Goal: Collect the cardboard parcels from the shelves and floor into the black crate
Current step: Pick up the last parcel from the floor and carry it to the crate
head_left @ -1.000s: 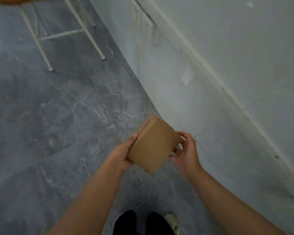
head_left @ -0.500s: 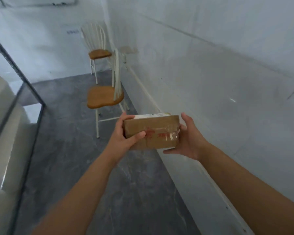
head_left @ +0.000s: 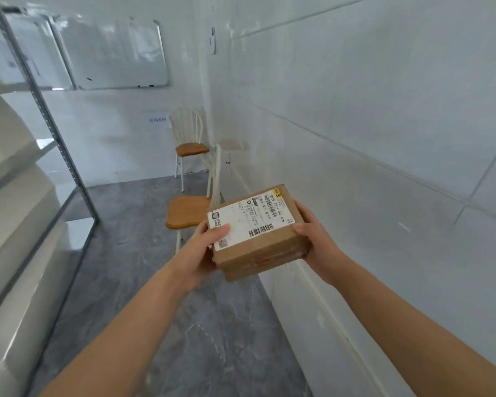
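I hold a small cardboard parcel [head_left: 258, 236] in front of me at chest height, its white shipping label with barcodes facing up. My left hand [head_left: 202, 250] grips its left end, thumb on the label. My right hand [head_left: 315, 242] grips the right end, thumb over the top edge and fingers underneath. Red print shows on the parcel's near side. No black crate is in view.
A metal shelving rack [head_left: 40, 110] with white wrapped bundles [head_left: 15, 224] fills the left side. Two white chairs with wooden seats [head_left: 188, 214] [head_left: 191, 149] stand ahead by the white wall [head_left: 370, 138] on my right. A whiteboard [head_left: 112, 53] leans at the far end of the grey marble floor [head_left: 212, 339].
My head came up from the floor to look down the aisle. The parcel turned in both hands, so the labelled face now points up, and it rose higher.
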Action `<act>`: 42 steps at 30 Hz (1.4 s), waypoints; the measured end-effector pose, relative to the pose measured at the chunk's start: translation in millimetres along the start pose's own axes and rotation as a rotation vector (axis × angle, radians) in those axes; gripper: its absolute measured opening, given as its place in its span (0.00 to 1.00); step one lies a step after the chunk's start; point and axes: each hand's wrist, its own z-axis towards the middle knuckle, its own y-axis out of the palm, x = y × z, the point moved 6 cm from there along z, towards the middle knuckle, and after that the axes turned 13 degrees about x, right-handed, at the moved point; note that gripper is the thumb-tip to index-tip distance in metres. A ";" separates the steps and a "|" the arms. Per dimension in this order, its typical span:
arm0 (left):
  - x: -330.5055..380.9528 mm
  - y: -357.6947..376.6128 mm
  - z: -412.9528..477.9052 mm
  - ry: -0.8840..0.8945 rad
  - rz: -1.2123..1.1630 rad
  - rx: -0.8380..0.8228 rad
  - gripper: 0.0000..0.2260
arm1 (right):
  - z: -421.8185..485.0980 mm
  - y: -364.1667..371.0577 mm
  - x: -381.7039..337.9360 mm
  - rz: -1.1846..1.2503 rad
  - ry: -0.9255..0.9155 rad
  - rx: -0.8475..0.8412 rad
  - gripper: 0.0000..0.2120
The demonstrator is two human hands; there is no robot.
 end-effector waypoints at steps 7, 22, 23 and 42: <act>1.8 -19.4 -7.3 0.222 -0.137 0.314 0.36 | -4.4 29.4 24.4 0.151 0.203 0.044 0.37; 68.3 -227.8 -157.6 0.423 0.003 0.522 0.24 | -54.2 320.8 60.1 0.000 0.049 -0.654 0.37; 75.3 -244.5 -169.7 0.458 -0.014 0.570 0.22 | -60.1 346.5 60.7 0.010 0.049 -0.691 0.36; 87.3 -465.0 -480.3 0.752 0.026 1.535 0.23 | -327.5 711.8 124.9 0.025 0.177 -1.631 0.19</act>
